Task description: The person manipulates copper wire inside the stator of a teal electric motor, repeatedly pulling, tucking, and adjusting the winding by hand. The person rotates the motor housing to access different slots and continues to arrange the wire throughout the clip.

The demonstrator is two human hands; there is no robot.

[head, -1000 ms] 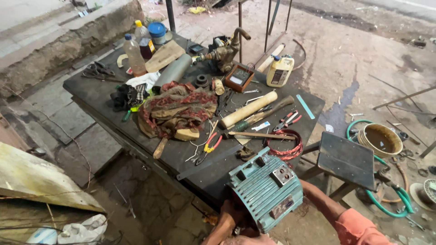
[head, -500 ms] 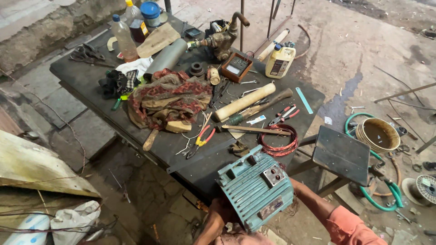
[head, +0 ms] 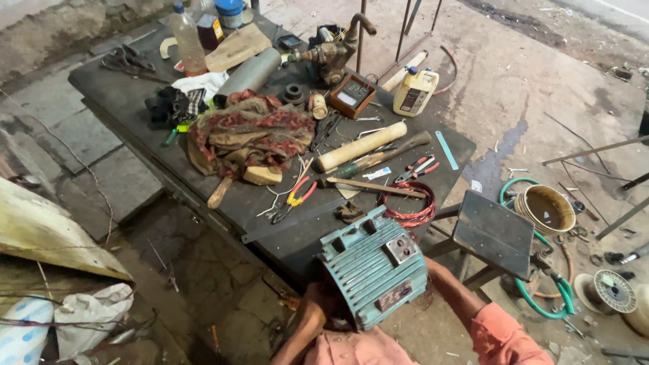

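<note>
Teal-painted, ribbed motor housing (head: 373,270) is carried in both hands, raised just off the near edge of the dark worktable (head: 135,128). Left hand (head: 312,312) presses against the housing's lower left end; finger positions are hidden beneath the casing, so the grip apparently is a cupped hold. Right hand is concealed behind the housing; only the forearm in an orange sleeve (head: 503,331) shows. Beyond the housing, near the table's near edge, lie a red wire coil (head: 407,206) and yellow-handled pliers (head: 295,197). A small stool (head: 495,233) stands just right of the table.
</note>
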